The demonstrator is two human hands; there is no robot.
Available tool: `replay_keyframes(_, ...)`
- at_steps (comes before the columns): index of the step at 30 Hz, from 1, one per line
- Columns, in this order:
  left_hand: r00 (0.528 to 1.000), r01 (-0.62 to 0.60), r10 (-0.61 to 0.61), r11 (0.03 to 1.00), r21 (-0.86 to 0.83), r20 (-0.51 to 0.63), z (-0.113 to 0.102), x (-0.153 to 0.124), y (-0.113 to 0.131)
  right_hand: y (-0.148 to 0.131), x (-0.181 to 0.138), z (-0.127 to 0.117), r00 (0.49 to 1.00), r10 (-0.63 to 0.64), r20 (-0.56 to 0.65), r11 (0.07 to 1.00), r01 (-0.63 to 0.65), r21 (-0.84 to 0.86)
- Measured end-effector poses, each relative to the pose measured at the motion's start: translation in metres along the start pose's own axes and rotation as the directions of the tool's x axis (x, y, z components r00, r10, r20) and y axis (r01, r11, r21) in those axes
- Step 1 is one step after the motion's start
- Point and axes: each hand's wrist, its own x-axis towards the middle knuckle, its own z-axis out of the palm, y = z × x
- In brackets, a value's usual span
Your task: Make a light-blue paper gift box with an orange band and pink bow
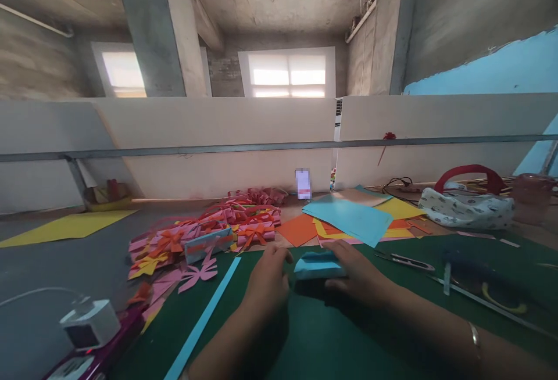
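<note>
A piece of light blue paper [317, 265], folded into a small box-like shape, sits over the green cutting mat [320, 333] in front of me. My right hand [355, 272] grips its right end, with the thumb below and the fingers on top. Just left of the paper is my left hand [269, 278], its fingers bent and a gap between thumb and forefinger; nothing shows in it. A long light blue paper strip [204, 316] lies slanting on the mat, left of my left forearm.
Paper bows and small pink, orange and yellow pieces [209, 226] are heaped at the back left. Coloured sheets [349, 217] lie behind my right hand. To the right are a craft knife [410, 262], a ruler [488, 303] and a cloth basket [466, 208]. A phone [303, 183] stands behind.
</note>
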Motion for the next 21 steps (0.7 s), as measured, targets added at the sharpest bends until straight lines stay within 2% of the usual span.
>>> replay_keyframes(5, 0.999, 0.031, -0.03, 0.995, -0.098, 0.012, 0.0, 0.001, 0.001, 0.001, -0.001, 0.003, 0.995, 0.063, 0.08, 0.998, -0.063, -0.007)
replay_keyframes(11, 0.998, -0.018, 0.011, 0.994, -0.105, -0.068, -0.003, 0.002, 0.001, -0.002, -0.003, -0.001, 0.996, 0.037, 0.083, 0.998, -0.041, 0.04)
replay_keyframes(13, 0.997, -0.028, 0.018, 0.991, -0.13, -0.078, -0.005, 0.002, 0.001, -0.004, -0.003, -0.003, 0.999, 0.041, 0.015, 0.996, -0.042, 0.084)
replay_keyframes(17, 0.996, 0.016, -0.038, 0.969, -0.248, -0.085, -0.01, 0.004, 0.001, -0.006, -0.001, -0.008, 0.97, 0.073, -0.233, 0.985, -0.033, 0.171)
replay_keyframes(19, 0.992, 0.087, -0.101, 0.984, -0.157, -0.082, -0.013, 0.006, -0.001, -0.006, 0.0, -0.01, 0.938, 0.076, -0.34, 0.98, -0.008, 0.197)
replay_keyframes(21, 0.981, 0.172, -0.167, 0.984, 0.053, -0.1, -0.017, 0.008, -0.005, -0.007, -0.001, -0.014, 0.906, 0.058, -0.418, 0.979, 0.029, 0.199)
